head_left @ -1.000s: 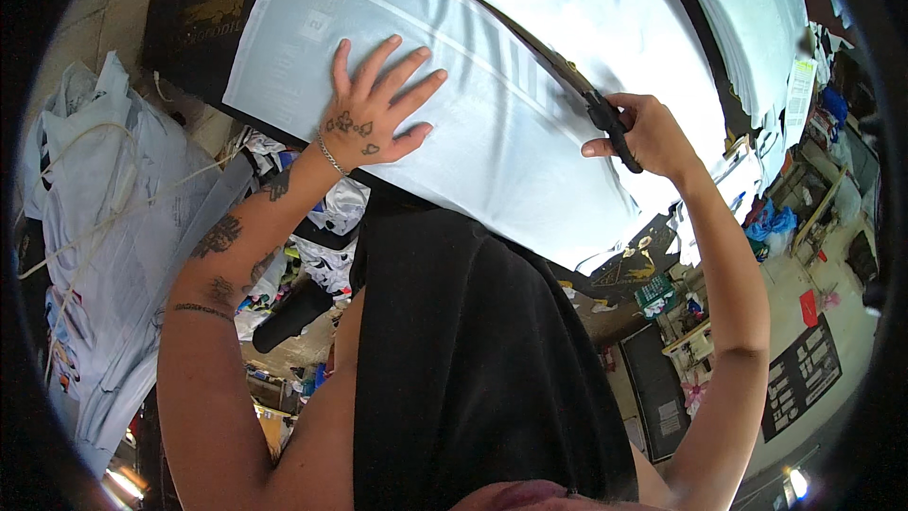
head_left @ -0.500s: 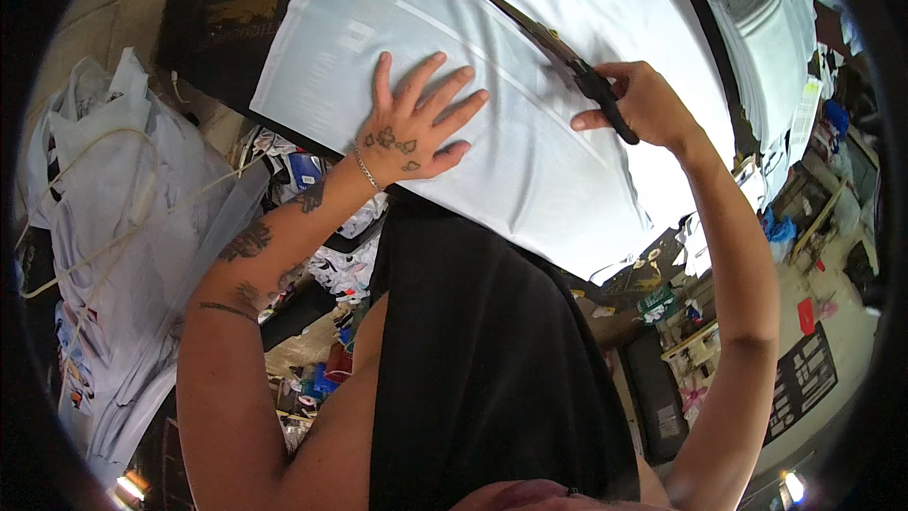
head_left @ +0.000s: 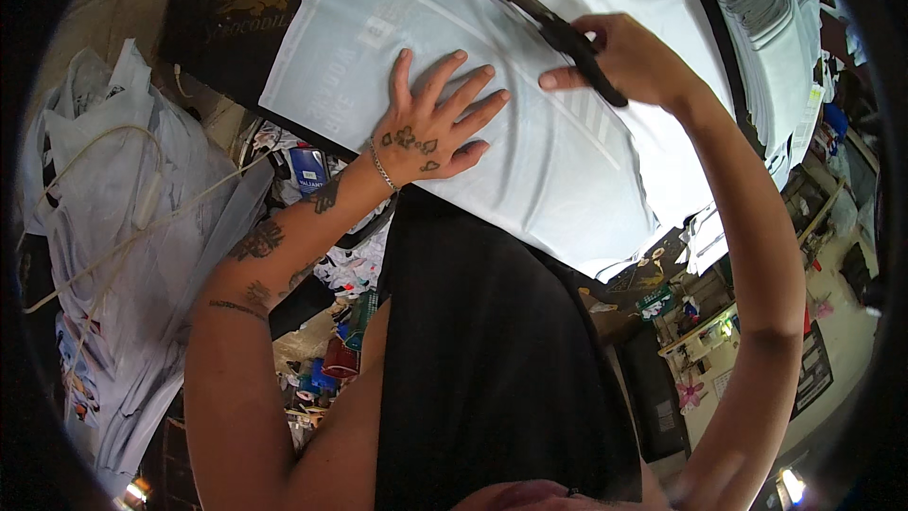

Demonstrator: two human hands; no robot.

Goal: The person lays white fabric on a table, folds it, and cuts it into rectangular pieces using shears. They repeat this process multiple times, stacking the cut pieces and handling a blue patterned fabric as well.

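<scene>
Biggest thing in my view is the pale blue fabric sheet (head_left: pixel 558 151), spread flat on the surface (head_left: pixel 236 0) and running from about 11 o'clock across to 3 o'clock. The dark surface only shows at the top left edge, past the cloth. Over at 9 o'clock there's a big heap of white plastic bags (head_left: pixel 123 255) with printed garments stuffed in them, can't make out much more than folded cloth and a loose cord on top. At 2 o'clock sits a tall stack of folded white fabric (head_left: pixel 766 47).

The left hand (head_left: pixel 430 132) is pressed flat on the sheet just above centre, fingers spread wide, palm down, gripping nothing. The right hand (head_left: pixel 629 57) is at roughly 1 o'clock, closed around the black handles of a long pair of shears (head_left: pixel 539 19), whose blades lie along the cloth pointing up toward 12 o'clock.

Smallest bits: a clutter of little tins and boxes (head_left: pixel 331 360) under the surface edge around 7 o'clock, contents too small to tell.
</scene>
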